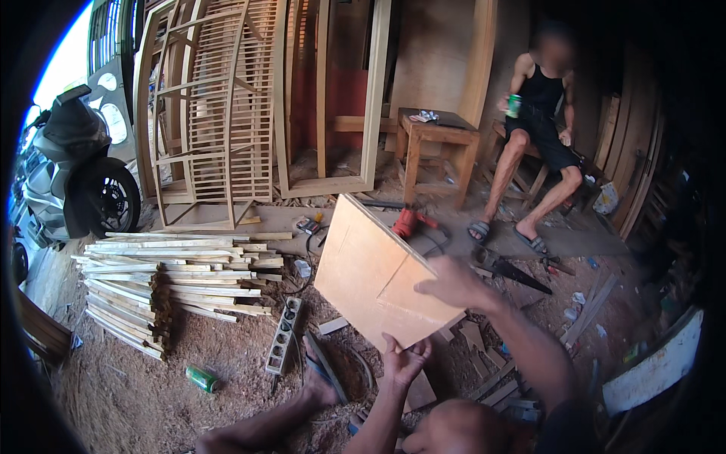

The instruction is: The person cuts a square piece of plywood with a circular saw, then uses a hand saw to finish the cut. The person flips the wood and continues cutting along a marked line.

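Observation:
A pale plywood board (pixel 370 287) is held up, tilted, in front of me, with pencil-like lines and a narrow groove or mark on its face. My right hand (pixel 457 284) grips its right edge, the thumb lying on the face and the other fingers out of sight behind. At the lower edge, my left hand (pixel 404 359) pinches the board, thumb up against the face and fingers curled. Below the left hand, partly covered by my arm, a small wooden piece (pixel 420 391) lies on the ground.
A bundle of wooden strips (pixel 212 272) and a power strip (pixel 285 337) lie left on the sawdust. A red power tool (pixel 409 224) and a handsaw (pixel 514 271) lie beyond the board. A person (pixel 546 98) sits far right, holding a green can. Wooden frames (pixel 333 187) stand behind.

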Tool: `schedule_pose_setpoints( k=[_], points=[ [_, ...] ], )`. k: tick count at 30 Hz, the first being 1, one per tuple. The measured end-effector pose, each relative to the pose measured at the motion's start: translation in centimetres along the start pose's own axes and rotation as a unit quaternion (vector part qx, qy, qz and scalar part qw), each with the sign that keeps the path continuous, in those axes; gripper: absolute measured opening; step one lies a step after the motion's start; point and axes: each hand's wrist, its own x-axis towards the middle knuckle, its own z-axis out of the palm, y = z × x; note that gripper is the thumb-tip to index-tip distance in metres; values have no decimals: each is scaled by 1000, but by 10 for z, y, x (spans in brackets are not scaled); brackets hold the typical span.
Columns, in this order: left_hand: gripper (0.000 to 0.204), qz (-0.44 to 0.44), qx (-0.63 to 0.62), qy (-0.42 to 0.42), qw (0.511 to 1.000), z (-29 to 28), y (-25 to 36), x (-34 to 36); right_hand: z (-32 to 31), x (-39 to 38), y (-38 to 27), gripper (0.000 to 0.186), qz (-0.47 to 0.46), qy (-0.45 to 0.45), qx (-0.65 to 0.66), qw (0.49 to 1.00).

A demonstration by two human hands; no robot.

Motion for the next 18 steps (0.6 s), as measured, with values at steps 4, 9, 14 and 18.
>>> schedule_pose_setpoints(
  k=[4, 9, 14, 18],
  points=[
    [72, -182, 166, -44, 968, -3, 2, -16, -30, 15, 0, 36, -30, -48, -25, 998],
    [28, -14, 674, 0, 738, 10, 31, -65, -50, 23, 12, 38, -28, -110, -33, 993],
    [24, 455, 752, -94, 467, 114, 57, -91, -41, 19, 25, 36, -97, -135, -139, 976],
    [45, 507, 825, -237, 79, 195, 51, -80, -20, 14, 41, 36, -85, -156, -144, 973]
  ],
)
